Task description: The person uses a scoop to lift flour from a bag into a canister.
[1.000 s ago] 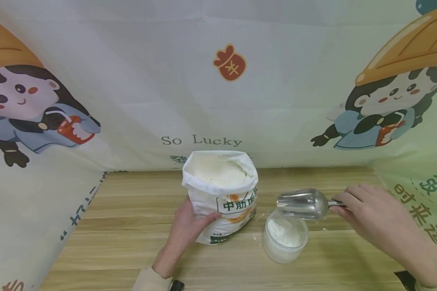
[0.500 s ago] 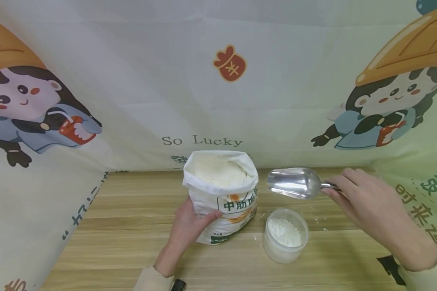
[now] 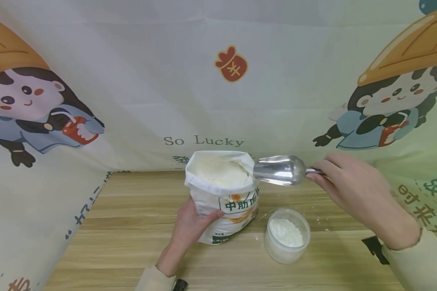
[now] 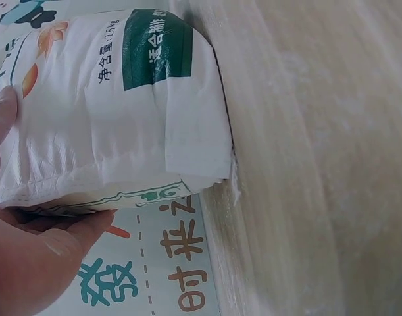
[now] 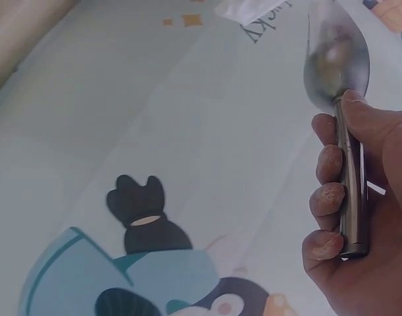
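Note:
An open white flour bag [image 3: 207,194], full of pale flour [image 3: 218,171], stands upright on the table. My left hand [image 3: 193,224] grips its lower left side, thumb across the front; the left wrist view shows the fingers [image 4: 89,227] going round behind the bag. In my right hand [image 3: 353,190] is a metal scoop [image 3: 282,169], its mouth level with the bag's right rim and overlapping it in the head view. The right wrist view shows the fingers [image 5: 329,197] wrapped round the scoop's handle [image 5: 352,197].
A round clear tub [image 3: 287,252] with white flour in it stands right of the bag, near the front. Specks of flour dot the wooden table [image 3: 131,234] around it. A printed cloth [image 3: 149,81] hangs behind and at both sides.
My right hand has lifted the scoop from over the tub and carried it up and left to the bag's rim. The left hand and the bag have stayed put.

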Available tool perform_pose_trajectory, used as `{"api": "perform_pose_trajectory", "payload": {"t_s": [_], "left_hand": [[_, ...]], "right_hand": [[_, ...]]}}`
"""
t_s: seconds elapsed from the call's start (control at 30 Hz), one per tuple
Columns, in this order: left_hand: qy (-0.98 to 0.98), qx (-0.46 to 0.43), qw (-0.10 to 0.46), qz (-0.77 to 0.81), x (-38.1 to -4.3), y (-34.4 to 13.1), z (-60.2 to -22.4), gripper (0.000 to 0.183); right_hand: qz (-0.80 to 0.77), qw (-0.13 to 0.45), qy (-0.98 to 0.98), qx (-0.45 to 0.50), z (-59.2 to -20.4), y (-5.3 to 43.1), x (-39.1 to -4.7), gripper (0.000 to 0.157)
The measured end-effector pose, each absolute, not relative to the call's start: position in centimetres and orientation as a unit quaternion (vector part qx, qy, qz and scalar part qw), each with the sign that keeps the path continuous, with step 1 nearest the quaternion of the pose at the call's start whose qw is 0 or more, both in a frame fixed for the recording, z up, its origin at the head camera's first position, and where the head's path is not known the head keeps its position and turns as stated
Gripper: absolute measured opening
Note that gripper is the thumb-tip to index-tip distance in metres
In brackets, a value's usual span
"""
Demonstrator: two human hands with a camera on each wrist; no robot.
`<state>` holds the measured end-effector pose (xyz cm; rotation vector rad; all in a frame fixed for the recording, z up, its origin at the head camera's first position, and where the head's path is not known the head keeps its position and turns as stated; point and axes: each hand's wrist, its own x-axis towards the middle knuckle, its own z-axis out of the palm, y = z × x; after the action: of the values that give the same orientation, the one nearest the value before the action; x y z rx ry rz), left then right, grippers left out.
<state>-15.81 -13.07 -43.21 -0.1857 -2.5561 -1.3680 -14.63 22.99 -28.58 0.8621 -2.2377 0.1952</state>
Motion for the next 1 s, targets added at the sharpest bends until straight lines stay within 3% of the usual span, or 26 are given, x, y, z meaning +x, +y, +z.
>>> {"api": "perform_pose_trajectory", "payload": {"t_s": [0.23,0.4,0.47,1.0], "left_hand": [[-0.873,-0.066,0.116,-0.469,-15.8,-13.0,-43.2,0.062],[-0.875,-0.062,0.115,-0.466,-15.7,-13.0,-43.1,0.062],[-0.876,-0.058,0.114,-0.466,-15.7,-13.0,-43.0,0.063],[-0.871,-0.063,0.115,-0.473,-15.8,-13.0,-43.1,0.061]], "right_hand": [[0.052,0.369,-0.859,0.353,-27.7,21.4,-15.7,0.069],[0.024,0.375,-0.853,0.362,-27.1,19.9,-16.2,0.026],[0.016,0.367,-0.857,0.361,-26.8,19.3,-16.2,0.019],[-0.100,0.228,-0.921,0.301,-24.8,15.4,-16.2,0.021]]}}
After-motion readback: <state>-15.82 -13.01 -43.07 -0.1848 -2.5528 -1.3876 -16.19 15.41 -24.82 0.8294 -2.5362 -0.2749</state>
